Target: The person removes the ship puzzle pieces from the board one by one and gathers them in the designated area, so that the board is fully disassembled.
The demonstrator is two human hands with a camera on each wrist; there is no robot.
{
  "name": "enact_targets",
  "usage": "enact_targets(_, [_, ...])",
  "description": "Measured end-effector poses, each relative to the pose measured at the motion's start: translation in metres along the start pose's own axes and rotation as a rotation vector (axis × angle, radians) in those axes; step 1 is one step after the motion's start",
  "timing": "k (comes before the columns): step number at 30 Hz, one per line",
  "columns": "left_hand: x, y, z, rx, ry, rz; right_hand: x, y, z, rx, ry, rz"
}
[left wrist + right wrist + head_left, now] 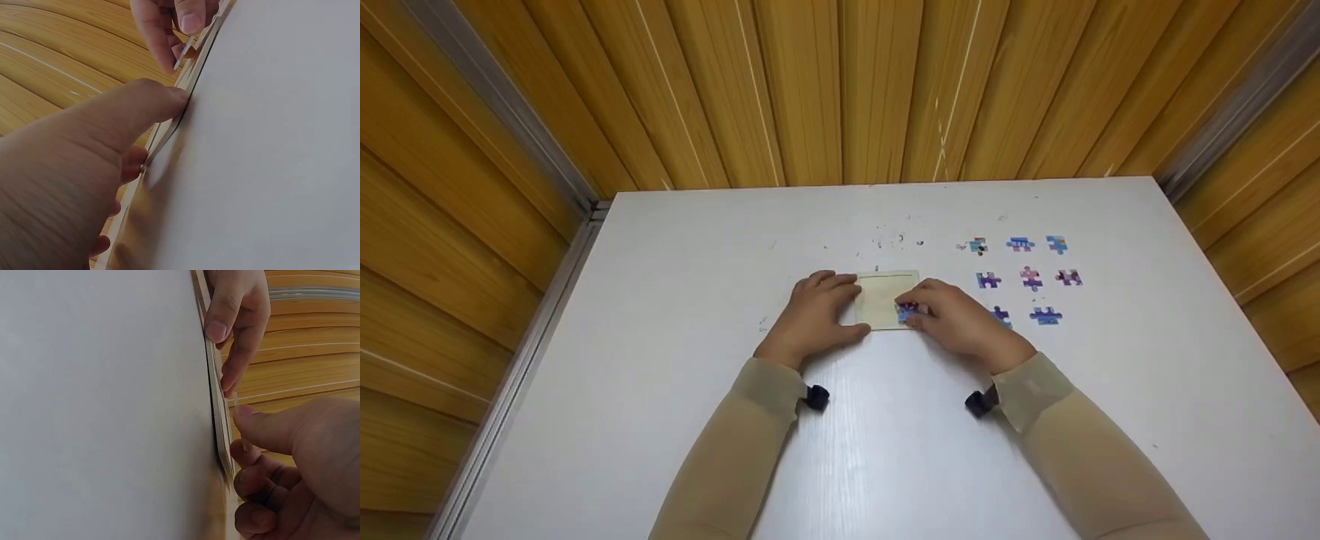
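A small pale wooden puzzle tray [883, 294] with a raised rim lies flat on the table. My left hand [817, 311] holds its left side, the thumb on the near edge and the fingers along the left rim. My right hand [960, 319] pinches a blue and purple puzzle piece [906, 313] between thumb and fingers at the tray's near right corner. In the right wrist view the puzzle piece [236, 400] shows edge-on, tilted up above the tray's rim [216, 399]. The left wrist view shows my left thumb [160, 104] against the tray's edge.
Several loose puzzle pieces lie in rows to the right of the tray, among them a pink one [1031, 278] and a purple one [1045, 316]. Another piece [1001, 315] is partly hidden by my right hand. Yellow wood-look panels [877, 90] stand behind the white table [697, 247].
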State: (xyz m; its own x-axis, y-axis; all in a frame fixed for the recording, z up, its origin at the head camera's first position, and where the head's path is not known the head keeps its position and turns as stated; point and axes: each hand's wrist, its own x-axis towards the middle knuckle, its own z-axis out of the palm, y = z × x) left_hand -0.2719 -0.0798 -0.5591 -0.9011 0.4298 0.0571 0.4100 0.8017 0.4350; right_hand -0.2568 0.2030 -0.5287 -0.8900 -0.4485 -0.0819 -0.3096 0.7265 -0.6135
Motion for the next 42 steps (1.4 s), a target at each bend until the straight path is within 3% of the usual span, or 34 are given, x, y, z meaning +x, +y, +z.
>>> enact_targets(7, [-0.002,-0.001,0.000,-0.007,-0.003,-0.010,-0.008,0.003,-0.018,0.101,0.010,0.041])
enact_targets(22, [0.000,-0.001,0.002,-0.030,0.008,-0.003,-0.054,0.029,-0.082,-0.015,0.085,-0.039])
enact_targets(31, [0.001,0.002,0.002,-0.037,-0.009,-0.015,-0.087,0.050,-0.111,-0.043,0.157,0.017])
enact_targets(42, [0.000,0.001,0.001,-0.032,-0.005,-0.021,-0.119,0.087,-0.129,-0.056,0.283,0.102])
